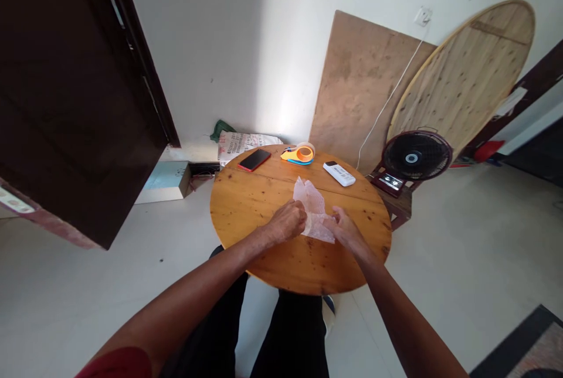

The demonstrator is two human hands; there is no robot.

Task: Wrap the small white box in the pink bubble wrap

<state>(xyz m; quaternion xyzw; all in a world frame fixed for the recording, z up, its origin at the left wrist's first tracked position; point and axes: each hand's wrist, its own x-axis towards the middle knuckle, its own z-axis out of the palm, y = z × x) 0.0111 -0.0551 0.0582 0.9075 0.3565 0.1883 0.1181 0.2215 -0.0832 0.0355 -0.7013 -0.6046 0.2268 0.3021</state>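
A pale, see-through bubble-wrap sheet [310, 195] is lying crinkled around the middle of the round wooden table [246, 208]. Reading the tabletop as a clock with twelve toward the wall, one loose corner is pointing to twelve and another part is spreading toward four. Whether anything is sitting inside its folds, I cannot tell.

At the sheet's nine o'clock, the left hand [288, 220] is gripping its edge, fingers curled in like a loose fist; the thumb's exact place is not showing. At its three o'clock, the right hand [345, 230] is resting against the wrap with its fingers somewhat spread; whether any of them are pinching the film, I cannot tell.

Such light film is probably wanting one steady hand and one working hand: with the left anchoring, the right would do best smoothing outward with flat fingers, since hard tugging could be tearing the plastic or popping its bubbles. Working low over the wood should also be helping, as the twelve o'clock corner is looking prone to flopping back.

Farther out, a tape dispenser [300, 154] is sitting at twelve, a red-edged phone [254, 160] is lying between ten and eleven, and a white box-shaped item [339, 173] is lying near one, all well clear of the fingers. Beyond the rim, toward two, a fan [416, 157] is standing.
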